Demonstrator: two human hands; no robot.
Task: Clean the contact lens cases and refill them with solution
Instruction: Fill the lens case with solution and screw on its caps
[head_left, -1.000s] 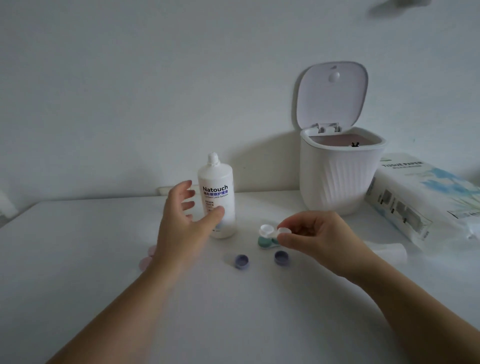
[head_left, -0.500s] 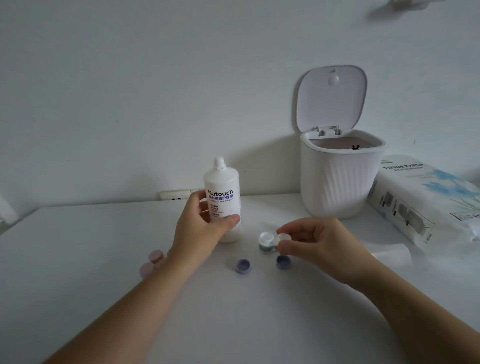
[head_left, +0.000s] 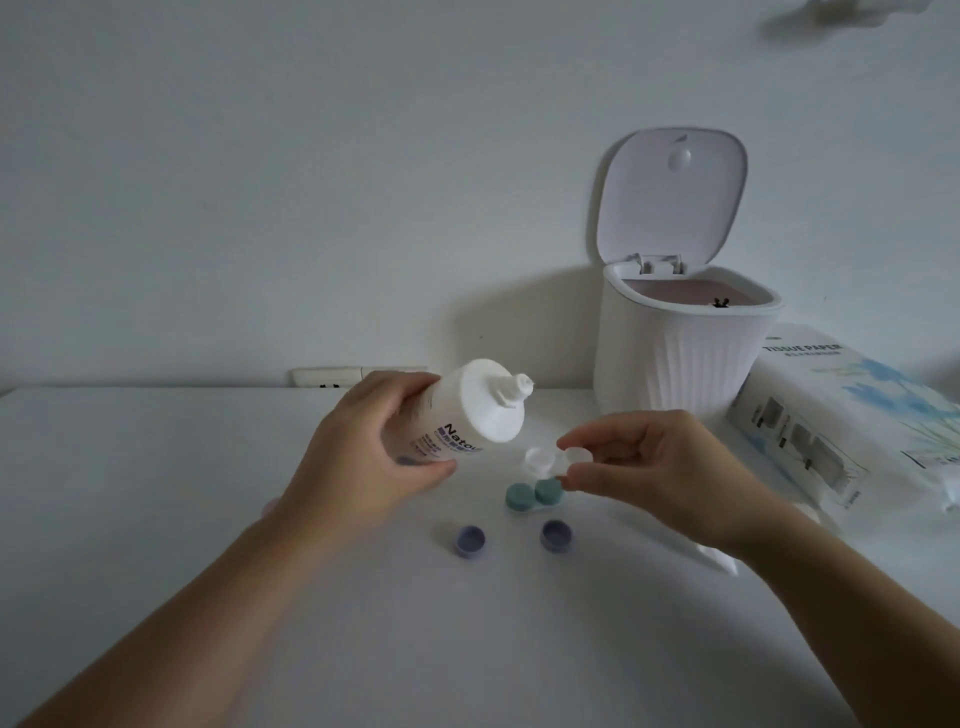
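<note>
Two bare forearms, left hand and right hand, apparently without rings, watch or sleeves in dim light.

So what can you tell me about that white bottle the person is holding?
The solution bottle is white, looks like smooth plastic, with rounded shoulders and a narrow nozzle tip. Dark letters starting "Natou" run along its side; the rest is hidden. The left hand wraps its lower body and holds it off the table, tilted so the nozzle aims right, toward the open clear lens case pinched in the right hand. The nozzle is not touching the case. No liquid can be seen coming out.
</note>
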